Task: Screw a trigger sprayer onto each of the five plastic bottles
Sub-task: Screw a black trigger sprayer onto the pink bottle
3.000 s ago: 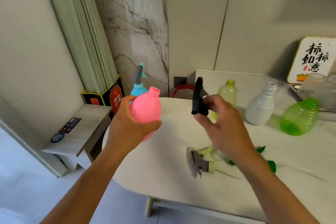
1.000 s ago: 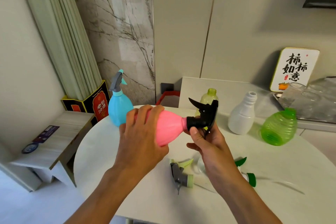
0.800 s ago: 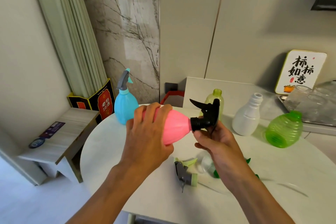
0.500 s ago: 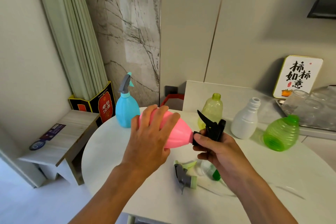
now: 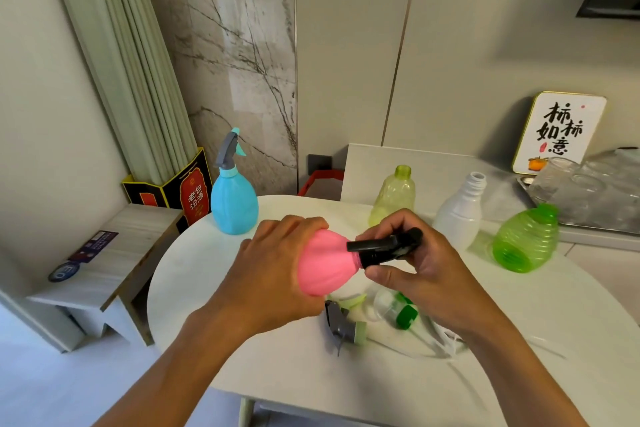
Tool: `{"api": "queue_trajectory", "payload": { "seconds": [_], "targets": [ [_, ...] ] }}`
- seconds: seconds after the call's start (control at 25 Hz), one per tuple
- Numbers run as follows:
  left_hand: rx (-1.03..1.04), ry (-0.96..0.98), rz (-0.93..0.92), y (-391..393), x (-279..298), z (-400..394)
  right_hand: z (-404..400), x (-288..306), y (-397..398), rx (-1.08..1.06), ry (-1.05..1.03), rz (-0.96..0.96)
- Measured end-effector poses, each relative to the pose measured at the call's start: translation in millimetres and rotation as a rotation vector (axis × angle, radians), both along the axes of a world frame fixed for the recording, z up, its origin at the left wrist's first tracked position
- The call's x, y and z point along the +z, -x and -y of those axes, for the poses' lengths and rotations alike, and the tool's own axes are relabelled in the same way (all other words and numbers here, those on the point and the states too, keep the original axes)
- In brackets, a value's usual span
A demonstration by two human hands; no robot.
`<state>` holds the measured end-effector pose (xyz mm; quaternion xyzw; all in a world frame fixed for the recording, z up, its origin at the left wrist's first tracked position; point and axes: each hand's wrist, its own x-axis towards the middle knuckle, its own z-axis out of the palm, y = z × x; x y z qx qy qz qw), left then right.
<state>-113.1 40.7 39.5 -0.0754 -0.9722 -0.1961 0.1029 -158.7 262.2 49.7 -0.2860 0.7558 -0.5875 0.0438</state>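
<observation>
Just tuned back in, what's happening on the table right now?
The left hand grips the pink bottle on its side above the table while the right hand holds the black trigger sprayer at its neck. The blue bottle already wears a sprayer. The yellow-green bottle, white bottle and green bottle have none.

**Black sprayer now seated and turned on the pink bottle**

Three seconds ago I hold the rounded pink plastic bottle upright in my left hand and the black plastic trigger sprayer apart from it in my right hand. Now the bottle lies on its side, neck towards my right, and the sprayer's collar sits on that neck. Over the last second the sprayer head rolls round: its nozzle pointed up and left, and now it lies flat across the bottle's shoulder. My right fingers now curl over the top of it.
</observation>
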Motion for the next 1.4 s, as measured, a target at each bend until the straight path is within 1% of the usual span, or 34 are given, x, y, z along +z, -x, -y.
{"api": "queue_trajectory", "payload": {
  "seconds": [0.08,0.24,0.36,0.4,0.52,0.56,0.68,0.72,0.8,0.92,1.04,1.12,1.2,1.24,1.28,1.32,1.36,1.4],
  "targets": [
    [0.021,0.062,-0.081,1.0,-2.4,-0.3,1.8,-1.6,-1.4,-0.029,-0.024,-0.007],
    [0.057,0.041,-0.226,0.5,-2.4,-2.0,5.0,-0.8,-3.4,-0.102,0.123,0.078],
    [0.101,0.052,-0.275,-0.5,-4.3,-6.9,13.7,2.2,-7.4,-0.184,0.252,0.133],
    [0.117,0.064,-0.291,-0.4,-5.3,-8.5,17.3,2.4,-8.8,-0.228,0.258,0.143],
    [0.151,0.121,-0.320,2.5,-6.5,-9.8,27.3,-3.0,-10.9,-0.371,0.187,0.172],
    [0.153,0.128,-0.316,3.6,-6.1,-8.9,28.8,-6.2,-11.6,-0.379,0.134,0.131],
    [0.153,0.103,-0.271,5.5,-3.8,-2.8,25.6,-11.9,-11.7,-0.317,-0.153,-0.131],
    [0.147,0.092,-0.245,5.7,-2.8,-0.2,22.2,-9.3,-12.2,-0.298,-0.241,-0.191],
    [0.128,0.040,-0.175,6.1,-0.4,4.4,16.4,-4.5,-13.4,-0.262,-0.347,-0.292],
    [0.101,-0.046,-0.094,6.7,3.8,7.4,16.4,1.5,-19.5,-0.263,-0.379,-0.394],
    [0.106,-0.038,-0.083,4.6,5.9,10.5,16.0,2.7,-23.3,-0.243,-0.410,-0.418],
    [0.100,-0.016,-0.080,2.8,5.4,12.7,10.9,2.4,-20.6,-0.191,-0.295,-0.369],
    [0.080,0.017,-0.150,1.2,5.3,12.7,11.4,3.6,-18.8,-0.228,-0.101,-0.218],
    [0.076,0.053,-0.211,0.3,4.8,12.2,14.0,5.1,-18.7,-0.260,0.013,-0.094],
    [0.080,0.105,-0.272,-0.1,4.5,11.4,17.0,6.2,-18.7,-0.291,0.127,0.076],
    [0.089,0.161,-0.315,-0.5,4.3,10.7,18.1,6.7,-19.5,-0.305,0.190,0.257],
    [0.095,0.205,-0.339,-0.2,4.6,10.3,17.1,6.6,-19.6,-0.291,0.183,0.405],
    [0.099,0.223,-0.343,0.5,4.3,10.5,15.4,8.5,-18.2,-0.283,0.135,0.500]
  ]
}}
